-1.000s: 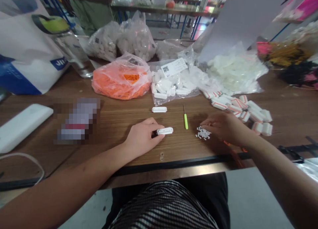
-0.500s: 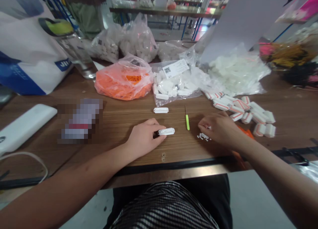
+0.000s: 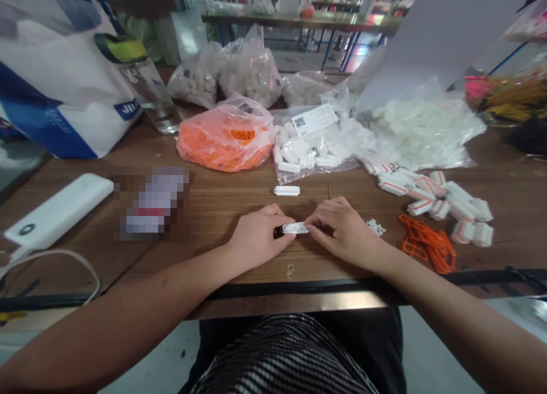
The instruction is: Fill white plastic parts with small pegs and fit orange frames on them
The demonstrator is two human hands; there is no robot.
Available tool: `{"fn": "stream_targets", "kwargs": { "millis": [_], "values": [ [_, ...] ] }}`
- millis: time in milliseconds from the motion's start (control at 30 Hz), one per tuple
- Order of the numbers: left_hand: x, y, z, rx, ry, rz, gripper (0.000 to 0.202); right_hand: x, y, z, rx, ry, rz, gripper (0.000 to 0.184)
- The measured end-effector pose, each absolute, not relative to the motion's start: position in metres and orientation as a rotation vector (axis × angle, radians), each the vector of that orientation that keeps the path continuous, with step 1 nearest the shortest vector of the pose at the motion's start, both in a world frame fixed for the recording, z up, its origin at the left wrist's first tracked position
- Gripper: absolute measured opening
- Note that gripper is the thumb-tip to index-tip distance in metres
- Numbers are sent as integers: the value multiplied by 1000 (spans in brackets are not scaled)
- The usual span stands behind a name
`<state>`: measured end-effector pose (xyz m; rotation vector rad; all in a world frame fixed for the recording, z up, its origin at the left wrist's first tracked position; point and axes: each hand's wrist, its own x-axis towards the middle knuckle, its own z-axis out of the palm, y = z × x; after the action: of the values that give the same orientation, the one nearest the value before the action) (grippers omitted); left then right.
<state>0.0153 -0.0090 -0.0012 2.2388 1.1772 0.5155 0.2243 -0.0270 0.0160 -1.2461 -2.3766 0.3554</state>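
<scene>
My left hand (image 3: 261, 234) pinches the left end of a white plastic connector housing (image 3: 294, 228) between thumb and fingers, low over the wooden table. A row of small holes shows along the housing. My right hand (image 3: 344, 231) has its thumb and fingertips closed at the housing's right end; whatever is between them is too small or hidden to make out. Behind my hands lies a second white connector housing (image 3: 286, 190). Small white plugs (image 3: 376, 227) lie in a loose pile right of my right hand. Only the thin shaft of the screwdriver-like tool (image 3: 329, 190) shows behind that hand.
Orange plastic parts (image 3: 427, 243) and stacked white housings with orange strips (image 3: 459, 203) lie at right. At the back are a bag of orange parts (image 3: 226, 137), a bag of white housings (image 3: 314, 140) and a bottle (image 3: 147, 86). A white power bank (image 3: 60, 211) lies at left.
My right hand has moved left from the pile of small white plugs to the housing, uncovering the pile and the orange parts. My left hand still holds the housing. The view has shifted slightly.
</scene>
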Motion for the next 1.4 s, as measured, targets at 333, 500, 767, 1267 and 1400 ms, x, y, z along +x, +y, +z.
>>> {"fn": "stream_targets", "kwargs": {
  "millis": [333,500,767,1267,1400],
  "values": [
    [15,-8,-3,2239,1181,563,18,222,-35,6,-1037,-2500,-268,20],
    [15,-9,-5,2247,1184,557,19,223,-42,3,-1012,-2432,-294,17],
    [15,-8,-2,2252,1194,525,20,233,-33,13,-1121,-2445,101,22],
    [15,-10,-2,2233,1243,480,25,277,12,17,-1219,-2811,-143,13],
    [15,-9,-1,2228,1226,499,23,254,0,28,-1510,-2023,351,9]
  ]
}}
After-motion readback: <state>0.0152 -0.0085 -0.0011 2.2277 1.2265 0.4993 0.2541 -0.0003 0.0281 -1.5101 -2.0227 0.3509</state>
